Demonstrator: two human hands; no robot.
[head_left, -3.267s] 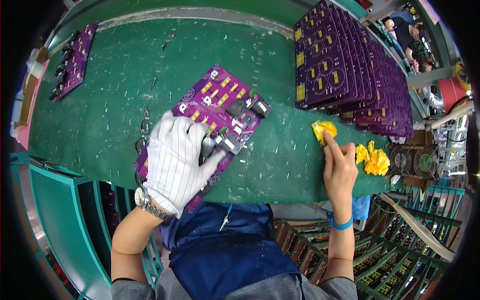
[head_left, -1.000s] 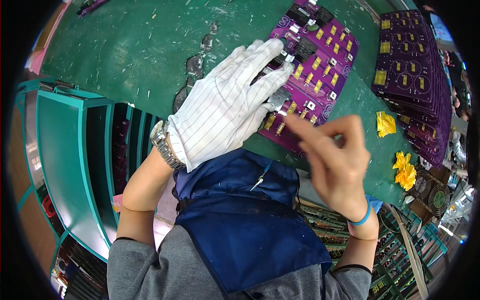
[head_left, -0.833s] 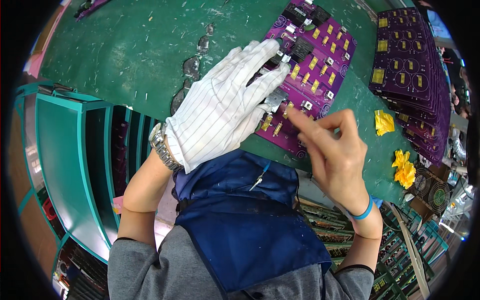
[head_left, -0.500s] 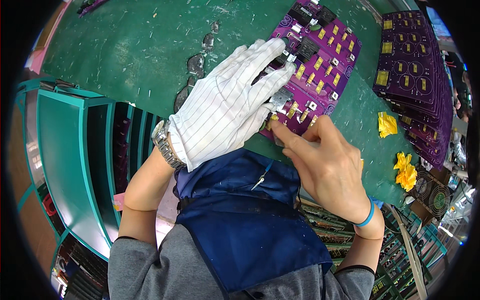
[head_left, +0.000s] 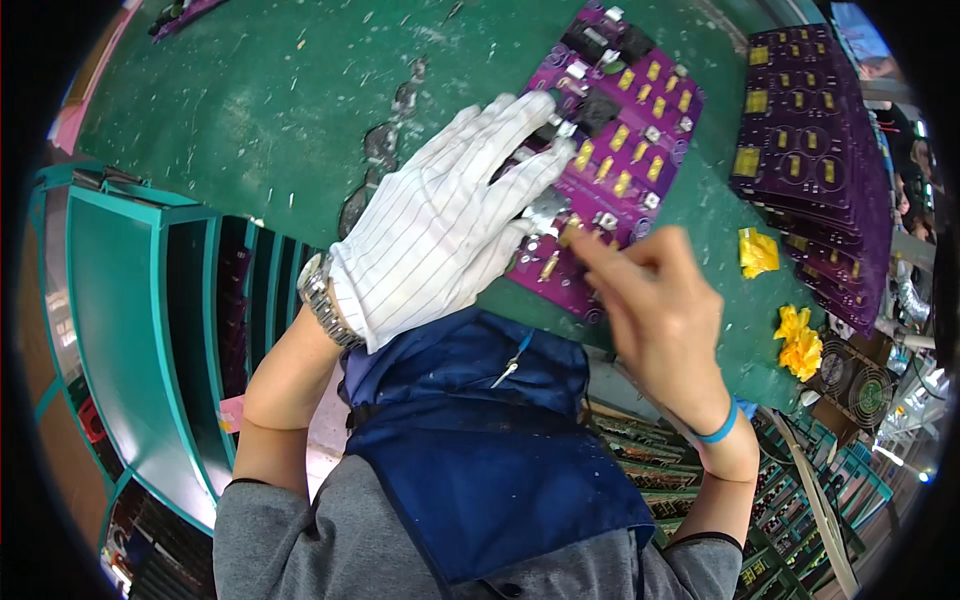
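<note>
A purple circuit board (head_left: 655,105) lies aslant on the green bench, carrying black, white and silver components and several small yellow tape pieces. My left hand (head_left: 450,205), in a white striped glove, lies across the board's left side with fingers stretched out. Its fingertips rest on the board and its parts, hiding some of them. My bare right hand (head_left: 655,310) is over the board's near part, thumb and forefinger pinched at a small yellow tape piece (head_left: 571,231) beside a silver metal part (head_left: 546,212). Motion blurs those fingers slightly.
A stack of purple circuit boards (head_left: 810,180) stands at the right. Two crumpled yellow tape lumps (head_left: 758,252) (head_left: 799,343) lie on the green bench (head_left: 250,110) near it. A teal rack (head_left: 125,290) stands at the left, and board-filled racks (head_left: 660,465) sit below the bench's near right edge.
My right hand has shifted a little up and right, from the board's near left corner to a spot beside the silver part. My left hand stays on the board.
</note>
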